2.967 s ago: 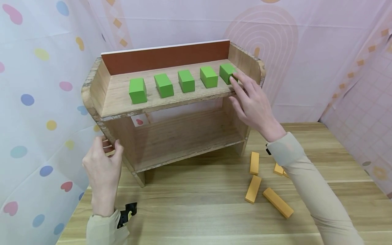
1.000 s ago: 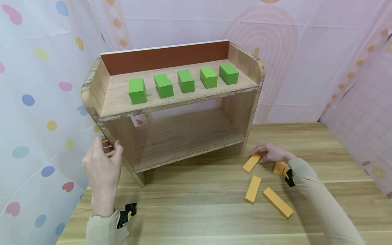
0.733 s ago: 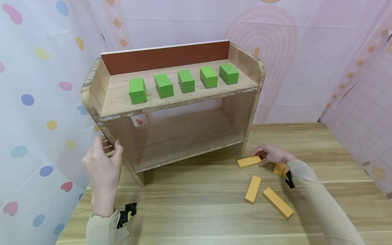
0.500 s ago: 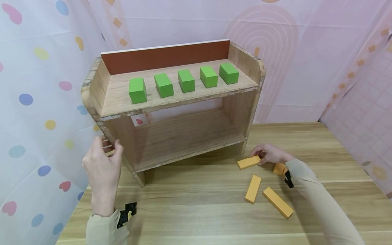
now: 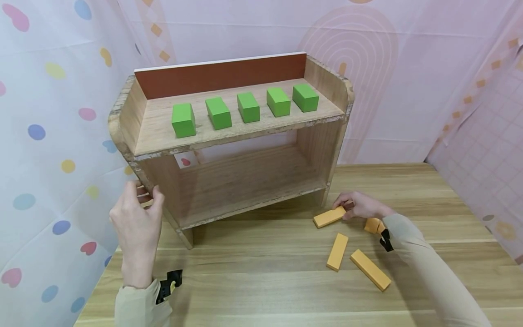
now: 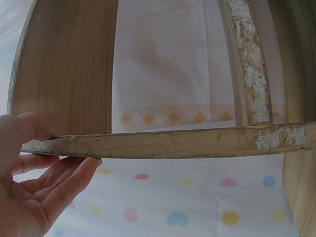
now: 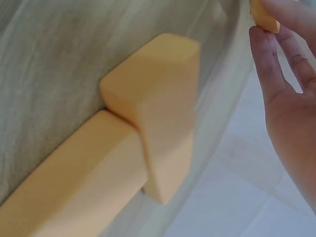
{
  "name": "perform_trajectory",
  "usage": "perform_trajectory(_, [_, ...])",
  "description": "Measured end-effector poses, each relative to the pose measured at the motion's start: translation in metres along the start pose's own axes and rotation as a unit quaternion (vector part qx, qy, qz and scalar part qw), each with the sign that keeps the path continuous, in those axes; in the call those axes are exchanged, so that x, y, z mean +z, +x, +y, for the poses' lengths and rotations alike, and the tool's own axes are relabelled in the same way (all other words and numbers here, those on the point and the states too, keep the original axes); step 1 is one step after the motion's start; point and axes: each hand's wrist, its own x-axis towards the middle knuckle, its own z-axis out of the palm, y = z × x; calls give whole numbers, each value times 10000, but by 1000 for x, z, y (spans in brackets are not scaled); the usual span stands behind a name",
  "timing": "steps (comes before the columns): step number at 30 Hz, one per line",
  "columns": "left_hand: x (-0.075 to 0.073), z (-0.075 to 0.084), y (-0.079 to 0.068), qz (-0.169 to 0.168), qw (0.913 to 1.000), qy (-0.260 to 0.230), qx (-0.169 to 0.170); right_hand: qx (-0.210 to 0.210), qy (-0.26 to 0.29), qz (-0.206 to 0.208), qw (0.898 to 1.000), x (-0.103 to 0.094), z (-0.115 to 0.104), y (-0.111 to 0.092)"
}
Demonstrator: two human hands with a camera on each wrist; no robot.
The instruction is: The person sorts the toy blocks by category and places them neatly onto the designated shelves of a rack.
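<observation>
My left hand [image 5: 138,227] grips the front edge of the left side panel of a small wooden shelf [image 5: 253,181]. In the left wrist view, the thumb lies above that edge and the fingers [image 6: 69,185] lie below it. On the table, my right hand [image 5: 361,205] pinches the end of an orange rectangular block [image 5: 328,218], just in front of the shelf's right foot. Several green blocks [image 5: 249,108] stand apart in a row on the upper board.
Two more orange blocks, one [image 5: 337,252] and another [image 5: 370,270], lie toward the table's front. Two others, touching, sit by the right wrist; one block [image 7: 163,98] appears large in the right wrist view. Patterned cloth [image 5: 61,136] hangs behind and at the sides.
My right hand has left the rightmost green block and come down to an orange block, turning it from lengthwise to slanting leftward. My left hand stays on the shelf.
</observation>
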Motion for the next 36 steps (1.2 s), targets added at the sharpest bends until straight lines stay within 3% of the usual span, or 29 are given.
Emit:
perform_trajectory(19, [0,-1,0,53,10000,-31,55,-802,-325,352,9956,15,-55,18])
perform_trajectory(26, [0,-1,0,42,10000,0,59,-1022,-476,727,9910,24,-79,24])
perform_trajectory(33, [-1,0,0,34,10000,8,43,-1245,-717,1381,9799,37,-101,34])
perform_trajectory(36, [-1,-1,0,38,10000,-3,57,-1260,-567,1596,9775,47,-110,41])
